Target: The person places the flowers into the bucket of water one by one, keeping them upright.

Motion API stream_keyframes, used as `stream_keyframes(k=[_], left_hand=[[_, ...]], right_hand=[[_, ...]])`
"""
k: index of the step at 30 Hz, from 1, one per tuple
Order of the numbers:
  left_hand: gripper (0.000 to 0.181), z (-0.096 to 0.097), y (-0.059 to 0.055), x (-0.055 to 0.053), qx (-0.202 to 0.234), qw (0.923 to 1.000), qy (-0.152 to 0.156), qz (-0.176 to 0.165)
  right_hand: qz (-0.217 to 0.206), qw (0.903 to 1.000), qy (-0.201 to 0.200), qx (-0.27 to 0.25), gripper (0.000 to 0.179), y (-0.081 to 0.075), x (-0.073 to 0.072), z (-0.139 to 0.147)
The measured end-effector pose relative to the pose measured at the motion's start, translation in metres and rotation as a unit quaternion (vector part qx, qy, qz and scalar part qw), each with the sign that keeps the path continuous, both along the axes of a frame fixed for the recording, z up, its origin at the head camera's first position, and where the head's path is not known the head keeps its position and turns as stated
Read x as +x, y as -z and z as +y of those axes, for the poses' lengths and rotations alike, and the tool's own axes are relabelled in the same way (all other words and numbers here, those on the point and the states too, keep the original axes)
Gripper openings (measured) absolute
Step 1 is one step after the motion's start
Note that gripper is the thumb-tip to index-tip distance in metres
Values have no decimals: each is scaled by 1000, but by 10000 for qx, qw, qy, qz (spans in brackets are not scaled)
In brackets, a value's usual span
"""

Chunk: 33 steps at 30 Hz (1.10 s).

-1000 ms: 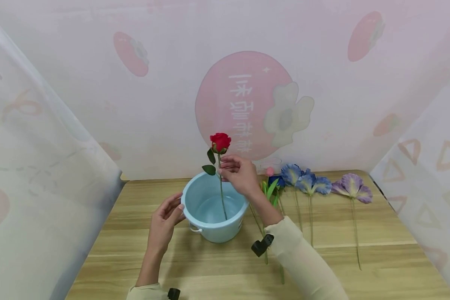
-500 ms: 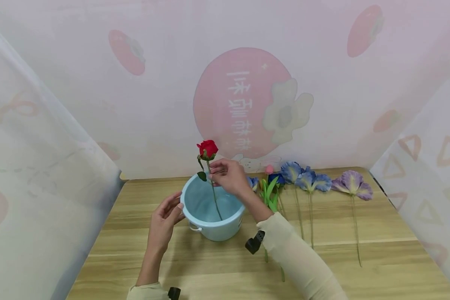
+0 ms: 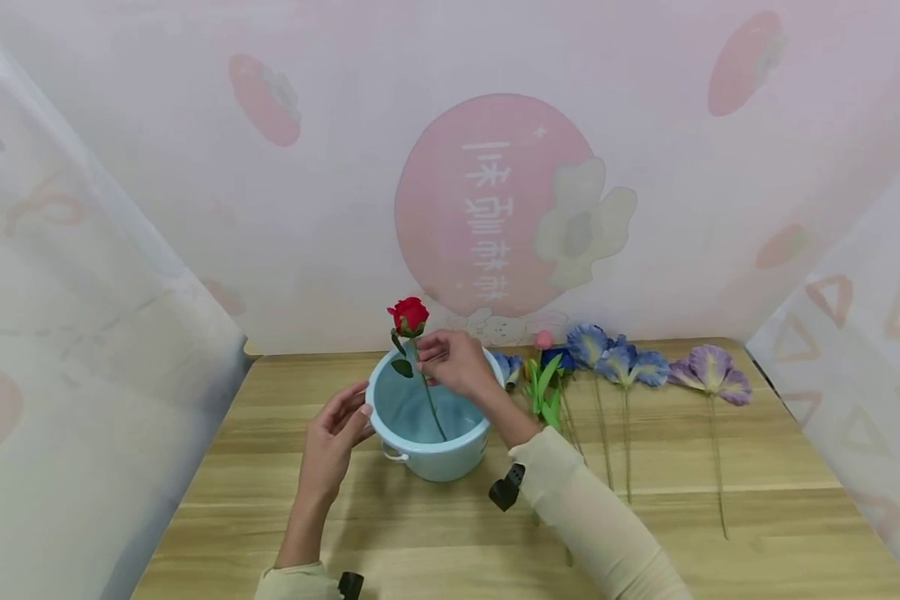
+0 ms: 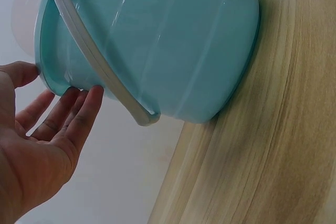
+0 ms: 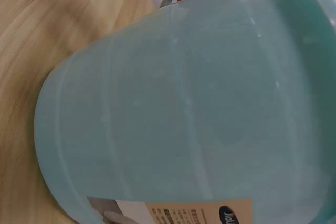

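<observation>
A red rose [image 3: 409,317] with a green stem leans left over a light blue bucket [image 3: 444,465], the stem's lower end inside it. My right hand [image 3: 461,365] pinches the stem below the leaves, just above the opening. At the bucket's left side, my left hand [image 3: 327,450] holds the rim between thumb and fingers; the left wrist view shows the thumb [image 4: 23,73] at the rim's edge and the fingers against the outer wall, near the hanging handle [image 4: 100,59]. In the right wrist view the bucket wall [image 5: 152,108] fills most of the picture and hides the right hand.
Right of the bucket lie several flowers on the wooden table [image 3: 255,500]: a pink tulip [image 3: 543,339], a dark blue flower [image 3: 558,360], blue irises [image 3: 632,367] and a purple iris [image 3: 711,372]. A printed curtain [image 3: 330,208] stands behind.
My right hand has moved left and lower with the rose, which now tilts left and sits deeper in the bucket. The left hand has stayed at the rim.
</observation>
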State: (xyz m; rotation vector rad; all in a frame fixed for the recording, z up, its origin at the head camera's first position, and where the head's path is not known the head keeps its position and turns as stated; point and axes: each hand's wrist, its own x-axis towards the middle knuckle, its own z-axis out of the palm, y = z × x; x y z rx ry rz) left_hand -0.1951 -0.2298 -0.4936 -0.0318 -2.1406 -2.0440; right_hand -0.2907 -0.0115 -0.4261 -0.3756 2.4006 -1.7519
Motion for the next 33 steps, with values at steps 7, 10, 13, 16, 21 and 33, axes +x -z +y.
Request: stream_keyframes(k=[7,10,13,16,21,33], left_hand=[[45,-1,-2,-1,-24,10000,7,4],[46,-2,-2,-1,-23,10000,8,-4],[46,-2,-2,-1,-13,10000,4,-21],[46,-2,-1,0,-28,10000,18,-38],[46,-1,1,2,-12,10000,37,-88],[46,-2,0,1,-40,9999,9,-132]], right_hand=[[-85,9997,-162,165,26,1,-1,0],[-152,9995,-225,160,26,2,-2,0],[-221,9993,-246,163,26,2,-2,1],[-273,9991,-185,264,27,2,0,2],[-434,9985,-149,284,32,1,3,5],[-308,9981,-104,-527,40,-15,15,38]])
